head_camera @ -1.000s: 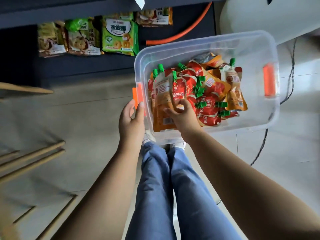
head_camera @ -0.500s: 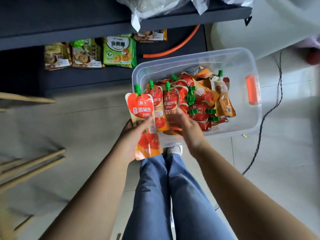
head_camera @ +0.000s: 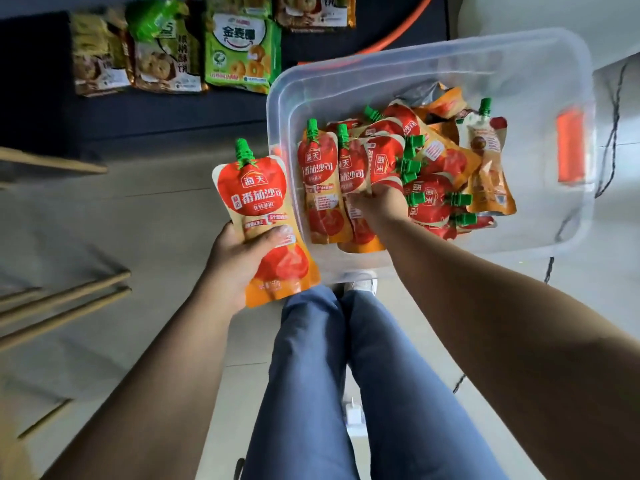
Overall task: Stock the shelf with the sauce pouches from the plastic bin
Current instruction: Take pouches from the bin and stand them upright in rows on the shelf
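- The sauce pouch (head_camera: 263,216) was a flat stand-up sachet with a red tomato shape above an orange base. It had a green screw cap at its 12 o'clock and white Chinese lettering across the red.
- It stood upright just outside the bin's 9 o'clock wall, held above the floor.
- The left hand (head_camera: 235,261) clamped its lower half, thumb across the front and fingers behind.
- The clear plastic bin (head_camera: 433,60) sat at 1 o'clock in view, with an orange latch (head_camera: 569,147) on its 3 o'clock wall.
- Inside lay a heap of like pouches (head_camera: 433,161), caps pointing all ways; two stood upright near the 9 o'clock wall.
- The right hand (head_camera: 379,206) was inside the bin, fingers curled onto one upright pouch (head_camera: 353,174). Whether they truly gripped it could not be told.
- The dark shelf (head_camera: 156,116) at 11 o'clock held biscuit packs (head_camera: 239,53).
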{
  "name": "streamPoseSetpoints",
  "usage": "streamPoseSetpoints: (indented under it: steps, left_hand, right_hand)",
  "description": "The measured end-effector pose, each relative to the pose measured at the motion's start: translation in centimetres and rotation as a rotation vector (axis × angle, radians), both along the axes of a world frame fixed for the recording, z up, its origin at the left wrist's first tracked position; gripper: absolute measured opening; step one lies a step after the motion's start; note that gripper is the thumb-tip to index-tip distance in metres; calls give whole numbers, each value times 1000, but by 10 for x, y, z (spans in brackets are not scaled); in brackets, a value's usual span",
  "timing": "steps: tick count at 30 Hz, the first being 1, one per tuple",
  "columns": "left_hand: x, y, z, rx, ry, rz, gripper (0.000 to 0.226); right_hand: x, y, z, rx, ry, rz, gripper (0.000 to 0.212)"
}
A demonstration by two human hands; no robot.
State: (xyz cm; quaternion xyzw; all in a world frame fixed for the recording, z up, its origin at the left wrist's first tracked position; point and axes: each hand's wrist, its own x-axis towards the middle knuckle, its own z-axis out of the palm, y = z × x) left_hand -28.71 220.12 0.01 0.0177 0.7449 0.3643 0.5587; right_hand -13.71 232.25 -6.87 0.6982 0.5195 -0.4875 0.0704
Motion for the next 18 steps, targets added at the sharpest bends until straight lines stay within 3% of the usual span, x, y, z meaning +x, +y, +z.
streamPoseSetpoints:
  steps: [4,7,10,14,18]
  left_hand:
    - [-2,-6,13,2,38,23,39]
    - [-7,-5,44,45,65,29,28]
    - [-11,5,93,146,95,6,22]
    - [-20,15,173,336,77,30,44]
    - [-32,19,258,470,156,174,37]
  right_hand:
    - [12,-2,23,10,89,-94,30]
    - [32,8,74,13,228,-163,19]
    - [41,20,144,10,458,-215,11]
    - [27,29,246,-106,870,-257,8]
    - [-8,34,347,-141,1137,-192,20]
